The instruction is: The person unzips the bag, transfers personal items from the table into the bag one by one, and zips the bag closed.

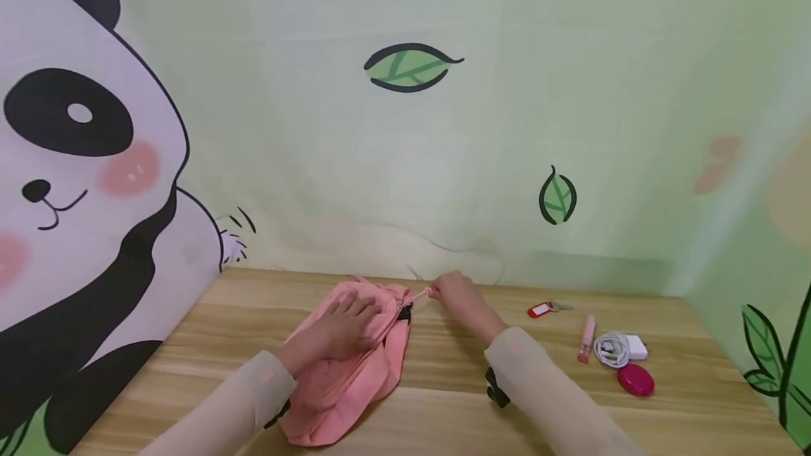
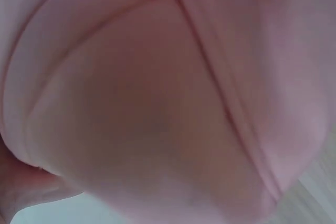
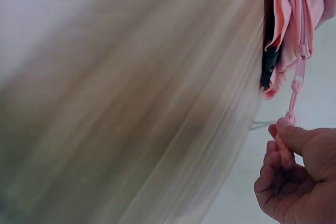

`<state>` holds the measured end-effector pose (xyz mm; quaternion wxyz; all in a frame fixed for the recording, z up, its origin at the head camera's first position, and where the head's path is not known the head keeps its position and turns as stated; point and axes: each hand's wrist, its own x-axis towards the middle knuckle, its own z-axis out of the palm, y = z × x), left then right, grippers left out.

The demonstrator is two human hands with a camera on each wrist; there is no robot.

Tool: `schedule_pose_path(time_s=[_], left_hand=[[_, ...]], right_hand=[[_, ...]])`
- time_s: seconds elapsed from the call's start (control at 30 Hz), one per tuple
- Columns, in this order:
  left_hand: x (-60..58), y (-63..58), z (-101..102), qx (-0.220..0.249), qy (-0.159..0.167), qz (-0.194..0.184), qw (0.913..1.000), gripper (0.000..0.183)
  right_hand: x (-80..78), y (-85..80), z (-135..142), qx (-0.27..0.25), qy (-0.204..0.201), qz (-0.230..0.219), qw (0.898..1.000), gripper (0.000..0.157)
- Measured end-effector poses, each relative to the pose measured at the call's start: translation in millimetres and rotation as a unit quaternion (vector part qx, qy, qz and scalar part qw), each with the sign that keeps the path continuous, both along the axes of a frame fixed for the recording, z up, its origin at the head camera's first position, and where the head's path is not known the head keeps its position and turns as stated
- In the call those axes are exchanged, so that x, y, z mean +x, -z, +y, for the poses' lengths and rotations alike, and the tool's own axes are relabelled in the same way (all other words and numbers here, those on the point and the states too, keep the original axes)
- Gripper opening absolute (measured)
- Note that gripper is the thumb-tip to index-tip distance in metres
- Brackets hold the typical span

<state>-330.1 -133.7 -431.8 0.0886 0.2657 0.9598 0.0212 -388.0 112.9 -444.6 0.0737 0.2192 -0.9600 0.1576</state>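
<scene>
A pink fabric bag [image 1: 336,407] lies on the wooden table, and its cloth fills most of the left wrist view. My left hand [image 1: 345,328] rests on top of the bag with its fingers spread. Off the bag's far right end, my right hand [image 1: 461,295] pinches a pink zipper pull [image 3: 292,98] between thumb and fingers. The pull's cord is stretched taut from the zipper slider [image 3: 303,52], which sits at the end of the zipper. A black strap piece [image 3: 269,66] shows beside that end of the bag.
To the right on the table [image 1: 456,414] lie a key with a red tag [image 1: 540,309], a small pink tube [image 1: 587,338], a coiled white cable [image 1: 612,350], a white charger plug [image 1: 637,347] and a magenta oval case [image 1: 636,380]. A printed panda backdrop [image 1: 304,125] stands behind the table.
</scene>
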Motion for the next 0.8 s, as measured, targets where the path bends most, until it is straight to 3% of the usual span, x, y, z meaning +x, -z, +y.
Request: schedule_pose_path(time_s=[0.2,0.43,0.67,0.8], left_hand=[[-1.4,7.2,1,0.009,-0.004,0.013,0.9999,0.06],[-0.1,2.3,1,0.012,-0.012,0.014,0.9998,0.058],[0.4,1.6,-2,0.019,-0.014,0.005,0.9997,0.061],[-5.0,10.3,-4,0.025,-0.005,0.01,0.9996,0.064]], right_hand=[[-15.9,6.2,-21,0.01,0.035,0.005,0.999,0.028],[-24.0,5.2,-42,0.018,0.124,-0.01,0.992,0.029],[-22.7,1.8,-47,0.077,0.119,-0.019,0.99,0.027],[-17.0,-4.8,-36,0.079,0.101,-0.035,0.991,0.024]])
